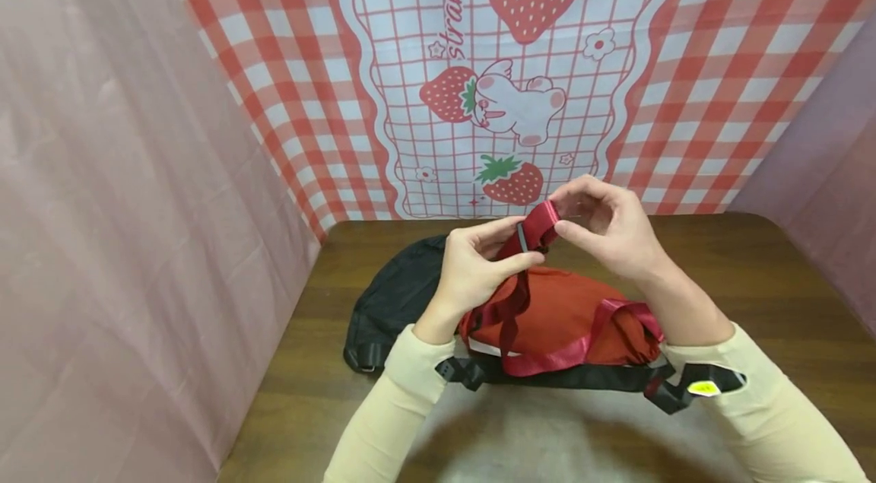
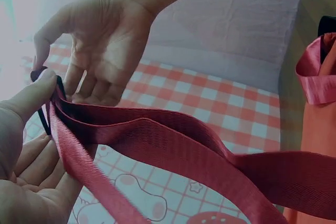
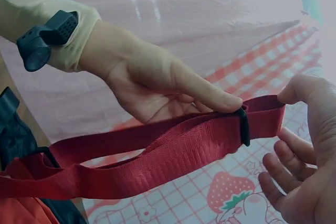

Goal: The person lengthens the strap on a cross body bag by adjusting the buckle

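Observation:
A dark red webbing strap is held up between both hands above an orange-red bag. My left hand pinches the strap by a black slide buckle, with the thumb on the buckle's edge. With thumb and fingertips, my right hand pinches the looped strap end just beyond the buckle. From the buckle, layers of the strap run back down toward the bag. Another stretch of red strap lies across the bag's front.
A black bag lies left of and partly behind the red one on the wooden table. Black strapping runs along the near side. A strawberry-print checked cloth hangs behind, and a pale curtain stands at left.

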Available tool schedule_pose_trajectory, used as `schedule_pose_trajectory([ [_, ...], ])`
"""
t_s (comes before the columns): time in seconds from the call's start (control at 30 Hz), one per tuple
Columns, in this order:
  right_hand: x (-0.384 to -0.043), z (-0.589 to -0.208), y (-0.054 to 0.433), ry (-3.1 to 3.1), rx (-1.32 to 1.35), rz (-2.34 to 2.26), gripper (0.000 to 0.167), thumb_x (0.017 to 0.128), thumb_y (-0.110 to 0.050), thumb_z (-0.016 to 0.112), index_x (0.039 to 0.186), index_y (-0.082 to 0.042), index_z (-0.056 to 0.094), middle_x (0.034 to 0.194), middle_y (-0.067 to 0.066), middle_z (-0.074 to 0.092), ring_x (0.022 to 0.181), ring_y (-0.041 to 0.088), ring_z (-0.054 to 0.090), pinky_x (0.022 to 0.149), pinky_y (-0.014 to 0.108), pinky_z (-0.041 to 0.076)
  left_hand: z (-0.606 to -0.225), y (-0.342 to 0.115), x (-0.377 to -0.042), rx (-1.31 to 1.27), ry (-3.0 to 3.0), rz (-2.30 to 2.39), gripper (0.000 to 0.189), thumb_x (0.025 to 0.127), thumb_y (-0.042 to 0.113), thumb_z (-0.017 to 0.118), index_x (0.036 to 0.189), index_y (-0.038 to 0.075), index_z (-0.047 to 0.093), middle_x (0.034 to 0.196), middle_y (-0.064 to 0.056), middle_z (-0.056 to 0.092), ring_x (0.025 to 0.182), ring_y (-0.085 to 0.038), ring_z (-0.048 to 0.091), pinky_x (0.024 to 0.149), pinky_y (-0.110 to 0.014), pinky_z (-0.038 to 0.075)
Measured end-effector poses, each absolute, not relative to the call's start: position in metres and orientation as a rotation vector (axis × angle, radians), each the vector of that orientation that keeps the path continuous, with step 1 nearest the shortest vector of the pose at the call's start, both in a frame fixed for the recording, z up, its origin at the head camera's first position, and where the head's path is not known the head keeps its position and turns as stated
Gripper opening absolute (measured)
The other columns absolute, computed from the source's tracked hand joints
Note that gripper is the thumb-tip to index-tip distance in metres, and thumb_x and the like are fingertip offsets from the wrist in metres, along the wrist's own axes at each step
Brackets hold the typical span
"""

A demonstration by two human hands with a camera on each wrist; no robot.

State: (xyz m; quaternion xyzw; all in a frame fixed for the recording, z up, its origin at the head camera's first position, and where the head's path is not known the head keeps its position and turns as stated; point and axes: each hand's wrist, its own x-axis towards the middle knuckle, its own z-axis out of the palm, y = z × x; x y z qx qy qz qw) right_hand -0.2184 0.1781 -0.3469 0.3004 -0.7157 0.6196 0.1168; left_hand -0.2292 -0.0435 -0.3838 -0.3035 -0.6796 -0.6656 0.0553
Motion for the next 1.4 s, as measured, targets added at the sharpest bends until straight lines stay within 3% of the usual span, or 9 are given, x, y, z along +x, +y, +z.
schedule_pose_trajectory([
  [0.13, -0.219, -0.348, 0.173, -2.199, 0.851, 1.775, 0.029, 0.095, 0.003, 0.074, 0.123, 0.003, 0.069, 0.111, 0.001, 0.070, 0.096, 0.015, 0.069, 0.085, 0.020, 0.060, -0.382, -0.043, -0.229, -0.920, -2.079, -2.001, 0.049, 0.086, 0.000, 0.087, 0.133, 0.000, 0.074, 0.129, -0.019, 0.076, 0.112, -0.027, 0.079, 0.098, -0.033, 0.064],
  [0.27, -0.219, -0.348, 0.168, -2.133, 0.817, 1.822, 0.023, 0.094, 0.006, 0.076, 0.116, 0.005, 0.073, 0.105, 0.002, 0.072, 0.090, 0.015, 0.070, 0.081, 0.022, 0.061, -0.382, -0.042, -0.228, -0.933, -2.062, -2.034, 0.049, 0.086, -0.002, 0.086, 0.133, 0.000, 0.073, 0.129, -0.020, 0.076, 0.112, -0.033, 0.078, 0.098, -0.035, 0.064],
  [0.4, -0.219, -0.349, 0.168, -1.914, 0.772, 1.987, 0.020, 0.096, 0.009, 0.070, 0.115, 0.004, 0.074, 0.100, 0.003, 0.074, 0.087, 0.013, 0.069, 0.075, 0.022, 0.062, -0.385, -0.041, -0.227, -0.938, -2.043, -2.067, 0.048, 0.086, -0.003, 0.085, 0.133, 0.002, 0.074, 0.127, -0.019, 0.077, 0.109, -0.026, 0.079, 0.096, -0.035, 0.065],
  [0.53, -0.219, -0.350, 0.168, -1.911, 0.807, 2.009, 0.029, 0.097, 0.009, 0.067, 0.123, -0.002, 0.073, 0.105, 0.000, 0.073, 0.086, 0.010, 0.069, 0.074, 0.021, 0.062, -0.387, -0.039, -0.226, -0.915, -2.050, -2.081, 0.048, 0.086, -0.003, 0.086, 0.133, 0.001, 0.074, 0.129, -0.019, 0.076, 0.114, -0.021, 0.078, 0.100, -0.032, 0.063],
  [0.8, -0.218, -0.351, 0.167, -1.944, 0.742, 1.983, 0.027, 0.098, 0.007, 0.068, 0.123, -0.003, 0.075, 0.115, -0.001, 0.077, 0.091, 0.009, 0.072, 0.075, 0.020, 0.063, -0.386, -0.035, -0.226, -0.910, -2.029, -2.104, 0.048, 0.086, -0.005, 0.085, 0.133, -0.001, 0.073, 0.130, -0.021, 0.075, 0.120, -0.032, 0.075, 0.105, -0.044, 0.060],
  [0.93, -0.219, -0.357, 0.168, -1.797, 0.706, 2.094, 0.033, 0.100, 0.009, 0.064, 0.128, -0.006, 0.072, 0.119, 0.001, 0.074, 0.103, 0.010, 0.070, 0.083, 0.019, 0.063, -0.387, -0.036, -0.228, -0.923, -2.011, -2.110, 0.048, 0.087, -0.006, 0.084, 0.133, -0.001, 0.073, 0.127, -0.023, 0.076, 0.113, -0.026, 0.078, 0.101, -0.042, 0.063],
  [1.07, -0.220, -0.375, 0.169, -1.934, 0.757, 2.042, 0.046, 0.095, 0.012, 0.069, 0.134, -0.012, 0.068, 0.121, -0.004, 0.074, 0.109, 0.008, 0.069, 0.093, 0.018, 0.060, -0.385, -0.040, -0.231, -0.889, -1.967, -2.132, 0.046, 0.089, -0.007, 0.081, 0.134, -0.002, 0.072, 0.123, -0.027, 0.076, 0.108, -0.018, 0.079, 0.096, -0.037, 0.065],
  [1.23, -0.220, -0.395, 0.161, -2.123, 0.772, 1.817, 0.037, 0.088, 0.009, 0.080, 0.124, 0.000, 0.074, 0.111, -0.013, 0.078, 0.103, 0.004, 0.075, 0.092, 0.020, 0.062, -0.381, -0.044, -0.231, -0.848, -1.951, -2.149, 0.046, 0.091, -0.007, 0.079, 0.136, -0.003, 0.071, 0.123, -0.029, 0.075, 0.109, -0.015, 0.077, 0.098, -0.036, 0.064],
  [1.4, -0.217, -0.401, 0.155, -2.087, 0.717, 1.711, 0.029, 0.086, 0.009, 0.082, 0.115, 0.007, 0.076, 0.103, -0.013, 0.081, 0.095, 0.004, 0.079, 0.087, 0.021, 0.064, -0.380, -0.043, -0.231, -0.852, -1.939, -2.164, 0.046, 0.091, -0.007, 0.079, 0.136, -0.005, 0.070, 0.125, -0.030, 0.074, 0.109, -0.012, 0.076, 0.101, -0.036, 0.063],
])
